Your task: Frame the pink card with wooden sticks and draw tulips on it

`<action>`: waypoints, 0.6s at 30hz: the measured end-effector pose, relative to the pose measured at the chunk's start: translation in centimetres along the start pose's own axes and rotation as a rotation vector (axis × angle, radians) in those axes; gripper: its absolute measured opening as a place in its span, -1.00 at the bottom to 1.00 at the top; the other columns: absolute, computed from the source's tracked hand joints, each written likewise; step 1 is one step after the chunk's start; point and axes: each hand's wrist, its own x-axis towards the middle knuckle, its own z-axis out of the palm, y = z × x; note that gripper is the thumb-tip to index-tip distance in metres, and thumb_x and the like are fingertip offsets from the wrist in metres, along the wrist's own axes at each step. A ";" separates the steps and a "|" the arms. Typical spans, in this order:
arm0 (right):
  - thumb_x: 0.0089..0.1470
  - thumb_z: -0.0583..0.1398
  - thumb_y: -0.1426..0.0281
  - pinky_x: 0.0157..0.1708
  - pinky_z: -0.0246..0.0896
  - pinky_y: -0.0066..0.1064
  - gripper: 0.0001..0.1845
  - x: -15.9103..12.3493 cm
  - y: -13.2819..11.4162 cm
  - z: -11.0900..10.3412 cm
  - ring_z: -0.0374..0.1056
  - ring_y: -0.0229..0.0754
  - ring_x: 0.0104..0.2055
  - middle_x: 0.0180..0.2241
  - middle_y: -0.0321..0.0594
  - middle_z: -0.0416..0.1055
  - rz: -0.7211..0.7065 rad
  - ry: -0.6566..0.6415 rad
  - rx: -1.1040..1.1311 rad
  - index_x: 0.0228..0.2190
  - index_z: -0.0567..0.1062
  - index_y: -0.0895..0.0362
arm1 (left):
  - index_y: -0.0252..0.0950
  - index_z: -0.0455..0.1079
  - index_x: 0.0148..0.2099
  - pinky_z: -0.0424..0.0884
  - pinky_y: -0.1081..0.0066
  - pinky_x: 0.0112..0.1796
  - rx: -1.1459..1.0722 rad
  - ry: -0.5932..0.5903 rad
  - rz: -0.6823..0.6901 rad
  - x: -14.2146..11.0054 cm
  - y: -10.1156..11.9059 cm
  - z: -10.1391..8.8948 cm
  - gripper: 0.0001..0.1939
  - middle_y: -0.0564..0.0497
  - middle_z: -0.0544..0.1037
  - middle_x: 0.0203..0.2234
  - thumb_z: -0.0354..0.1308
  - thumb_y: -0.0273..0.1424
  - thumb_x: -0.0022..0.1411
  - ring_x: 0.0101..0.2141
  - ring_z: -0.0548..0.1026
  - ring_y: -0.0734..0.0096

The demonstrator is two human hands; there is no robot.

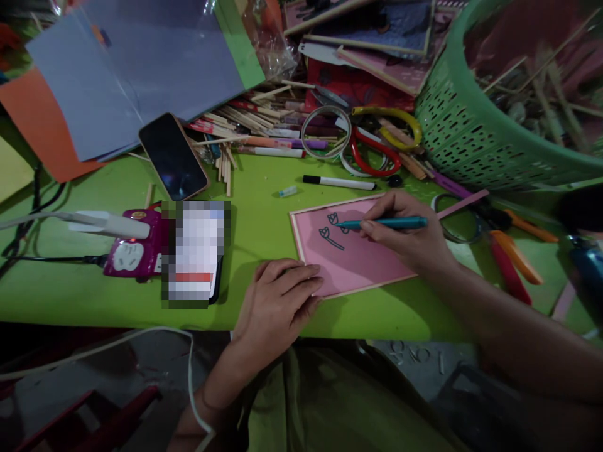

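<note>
A pink card [358, 257] with a pale wooden rim lies on the green table [264, 213] in front of me. Dark flower outlines are drawn near its top left. My right hand [409, 232] is closed round a teal pen [386, 223], whose tip touches the card beside the drawn flowers. My left hand [280, 301] rests flat on the card's near left corner, fingers loosely bent and holding nothing.
A black phone [173, 156] lies at the left, a magenta device [134, 248] with cables nearer me. Paper sheets [136, 69], wooden sticks [245, 116], markers [338, 182], scissors [377, 150] and tape rings crowd the back. A green perforated basket [471, 132] stands at right, orange-handled pliers [513, 251] beside it.
</note>
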 end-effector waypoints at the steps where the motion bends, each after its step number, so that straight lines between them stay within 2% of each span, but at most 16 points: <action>1: 0.02 0.46 0.25 -0.46 0.27 -0.22 -0.74 0.0 0.0 0.0 0.39 -0.09 -0.45 -0.50 -0.31 0.48 0.002 0.003 -0.001 -0.44 0.47 -0.06 | -0.23 0.58 0.01 0.48 0.18 -0.02 0.001 0.000 0.001 0.0 0.0 0.0 -0.83 0.07 0.73 -0.02 0.21 -0.43 0.43 -0.01 0.55 0.25; 18: 0.04 0.46 0.25 -0.46 0.26 -0.29 -0.73 0.0 0.0 0.0 0.39 -0.17 -0.46 -0.50 -0.33 0.47 0.001 0.001 -0.010 -0.44 0.47 -0.02 | -0.22 0.58 0.01 0.50 0.18 -0.03 0.000 -0.005 -0.001 0.2 0.0 0.0 -0.83 0.09 0.73 -0.02 0.19 -0.42 0.45 -0.03 0.55 0.25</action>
